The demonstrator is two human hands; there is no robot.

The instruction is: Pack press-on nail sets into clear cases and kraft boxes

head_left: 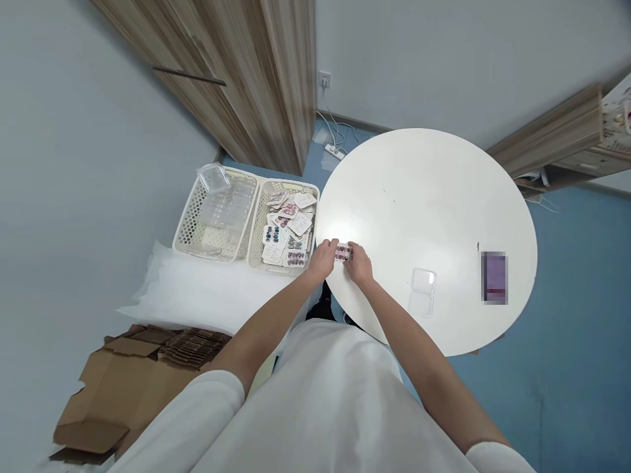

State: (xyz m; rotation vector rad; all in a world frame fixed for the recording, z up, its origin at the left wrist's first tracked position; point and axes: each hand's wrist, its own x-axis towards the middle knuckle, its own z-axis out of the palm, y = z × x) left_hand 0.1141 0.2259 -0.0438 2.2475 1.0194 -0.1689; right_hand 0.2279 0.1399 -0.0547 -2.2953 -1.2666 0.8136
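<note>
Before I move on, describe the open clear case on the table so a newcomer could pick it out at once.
Start with the big rounded white table. Toward its near side, between the person's right hand and the blurred purple rectangle, lies a small clear plastic case. It is see-through and opened into two squarish halves, unlike the patterned card at that hand.

Small white card (342, 252), one, bearing two rows of glossy dark-red and pinkish oval pieces, decorated face up, held by its ends between both hands (322, 260) at the near left edge of the round white surface (419, 197), right end partly covered by fingers.
</note>
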